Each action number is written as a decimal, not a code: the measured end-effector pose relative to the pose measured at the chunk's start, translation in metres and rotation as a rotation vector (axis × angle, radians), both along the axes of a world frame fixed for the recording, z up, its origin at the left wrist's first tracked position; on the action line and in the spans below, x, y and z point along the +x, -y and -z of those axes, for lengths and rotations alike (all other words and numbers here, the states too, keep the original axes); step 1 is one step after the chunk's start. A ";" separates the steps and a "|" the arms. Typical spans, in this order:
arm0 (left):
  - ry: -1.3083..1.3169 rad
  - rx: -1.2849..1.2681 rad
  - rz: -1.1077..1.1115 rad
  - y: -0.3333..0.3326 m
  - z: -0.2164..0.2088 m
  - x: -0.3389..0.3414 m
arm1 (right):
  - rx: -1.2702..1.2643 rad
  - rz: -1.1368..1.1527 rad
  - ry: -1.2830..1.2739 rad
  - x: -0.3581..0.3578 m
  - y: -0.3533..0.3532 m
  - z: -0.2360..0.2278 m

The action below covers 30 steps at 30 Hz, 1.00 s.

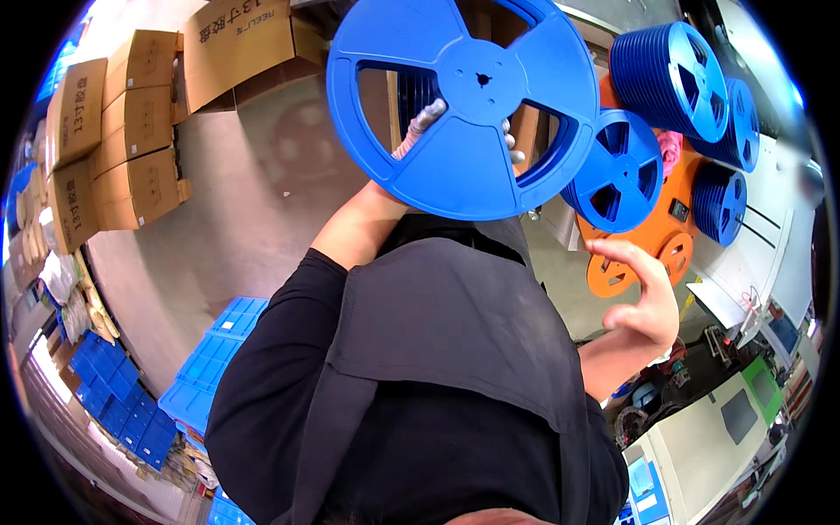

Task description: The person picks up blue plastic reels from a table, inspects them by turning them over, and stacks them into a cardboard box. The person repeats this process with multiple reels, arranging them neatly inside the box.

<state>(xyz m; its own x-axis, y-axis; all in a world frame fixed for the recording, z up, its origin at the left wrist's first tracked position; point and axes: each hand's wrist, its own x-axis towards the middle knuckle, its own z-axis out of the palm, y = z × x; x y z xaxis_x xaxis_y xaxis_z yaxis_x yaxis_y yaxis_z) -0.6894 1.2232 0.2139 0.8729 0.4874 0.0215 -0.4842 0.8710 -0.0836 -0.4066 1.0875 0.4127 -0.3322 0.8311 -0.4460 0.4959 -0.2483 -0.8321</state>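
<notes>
My left hand (422,128) grips a large blue plastic reel (472,171) at the top centre, its face toward me. The thumb shows in one cutout and grey-white fingertips show in another, while the palm is hidden behind the reel. Out to the right, my right hand (649,302) is raised with thumb and index finger apart, holding nothing. Just beyond it are an orange reel (610,280) and a second orange reel (676,254). Stacked blue reels (617,179) stand beside the held one, with a taller stack of blue reels (665,83) behind.
The orange tabletop (678,188) bears reel stacks, a pink cloth-like bundle (670,151) and a small dark device (678,209). An open cardboard box (241,48) and stacked cartons (136,131) stand far left. Blue crates (214,354) are near my left elbow. A beige machine (700,429) sits lower right.
</notes>
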 end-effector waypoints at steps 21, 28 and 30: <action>-0.785 0.526 -0.140 -0.007 -0.027 0.009 | 0.440 1.178 -1.960 -0.001 -0.015 0.084; -1.456 0.914 -0.253 -0.006 -0.013 0.018 | 0.033 1.342 -1.754 -0.023 -0.016 0.132; -1.523 0.939 -0.233 -0.005 -0.017 0.016 | -0.059 1.364 -1.547 -0.034 -0.020 0.135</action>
